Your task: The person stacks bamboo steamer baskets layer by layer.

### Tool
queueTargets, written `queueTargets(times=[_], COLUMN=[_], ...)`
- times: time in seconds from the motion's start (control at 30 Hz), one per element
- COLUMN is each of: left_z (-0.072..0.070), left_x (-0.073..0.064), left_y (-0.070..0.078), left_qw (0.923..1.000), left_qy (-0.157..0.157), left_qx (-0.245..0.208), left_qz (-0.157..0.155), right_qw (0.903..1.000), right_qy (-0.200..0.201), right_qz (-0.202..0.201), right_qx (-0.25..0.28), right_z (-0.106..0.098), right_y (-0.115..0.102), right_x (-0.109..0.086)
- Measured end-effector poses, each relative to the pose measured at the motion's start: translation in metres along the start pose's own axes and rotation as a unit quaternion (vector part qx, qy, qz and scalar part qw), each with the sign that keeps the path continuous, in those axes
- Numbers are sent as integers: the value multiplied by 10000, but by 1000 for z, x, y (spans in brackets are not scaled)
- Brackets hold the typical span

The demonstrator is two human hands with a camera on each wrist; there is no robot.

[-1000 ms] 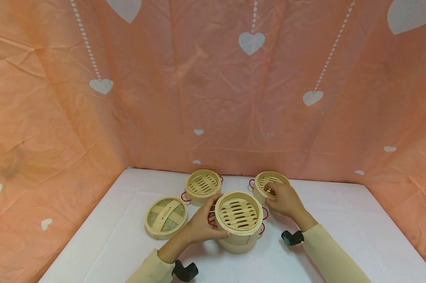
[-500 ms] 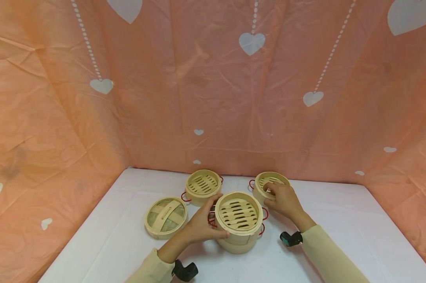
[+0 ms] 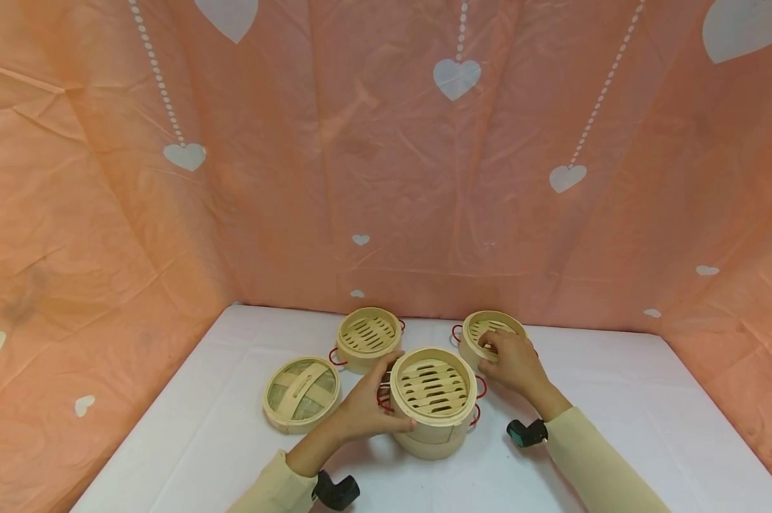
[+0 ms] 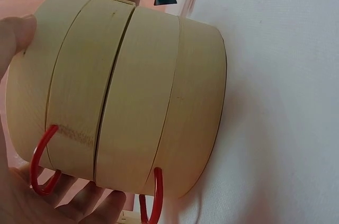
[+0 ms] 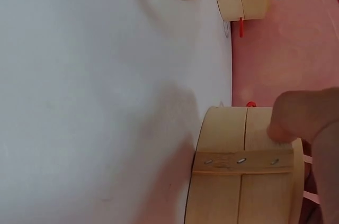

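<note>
left hand (image 3: 368,411) gripping 2 stacked steamers (image 3: 432,429), right hand (image 3: 514,362) pinching another steamer (image 3: 468,352), slats (image 3: 486,327) inside

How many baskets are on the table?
4: upper basket and lower basket stacked at the left hand, back-left basket beyond the lid, right basket pinched by the right hand.

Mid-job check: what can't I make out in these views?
Head: inside of the lower steamer basket, covered by the upper steamer basket.
Head: part of the back-right steamer basket, behind the right hand.
Head: mark on the steamer lid, too small to read.
Right wrist: much of the right hand, cut off by the right edge.
</note>
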State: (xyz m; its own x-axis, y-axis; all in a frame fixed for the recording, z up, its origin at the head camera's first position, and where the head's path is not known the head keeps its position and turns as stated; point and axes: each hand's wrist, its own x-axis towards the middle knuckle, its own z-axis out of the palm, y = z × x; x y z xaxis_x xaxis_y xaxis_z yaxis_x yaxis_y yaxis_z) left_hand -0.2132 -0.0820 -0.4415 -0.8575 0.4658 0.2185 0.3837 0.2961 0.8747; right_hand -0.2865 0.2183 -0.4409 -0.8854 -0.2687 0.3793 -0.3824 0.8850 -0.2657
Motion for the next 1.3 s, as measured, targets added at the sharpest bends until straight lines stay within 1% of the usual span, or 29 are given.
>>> queueTargets(times=[0.17,0.4,0.5,0.73,0.9,1.13,1.3], left_z=[0,0,1,-1,-1,-2,-2], left_x=[0,0,0,0,0,0,0], left_y=[0,0,0,1,1,3,2], left_qw=[10000,10000,10000,10000,10000,9999,10000], left_qy=[10,7,-2,-24,-39,-46,-38], left_qx=[37,41,48,-7,-21,-40,-27], left_qz=[-20,10,33,-16,-7,85,76], right_qw=[10000,9999,9997,9990,9985,9959,9921], right_qy=[3,83,144,360,427,682,935], right_qz=[-57,23,-1,-160,-264,-576,-815], right_qx=[-24,-145,-221,-212,-199,-162,-169], right_z=[0,2,2,-3,-9,-21,-29], right_y=[-1,-3,-4,-6,-6,-9,-12], right_x=[1,-2,-3,-4,-5,-6,-5])
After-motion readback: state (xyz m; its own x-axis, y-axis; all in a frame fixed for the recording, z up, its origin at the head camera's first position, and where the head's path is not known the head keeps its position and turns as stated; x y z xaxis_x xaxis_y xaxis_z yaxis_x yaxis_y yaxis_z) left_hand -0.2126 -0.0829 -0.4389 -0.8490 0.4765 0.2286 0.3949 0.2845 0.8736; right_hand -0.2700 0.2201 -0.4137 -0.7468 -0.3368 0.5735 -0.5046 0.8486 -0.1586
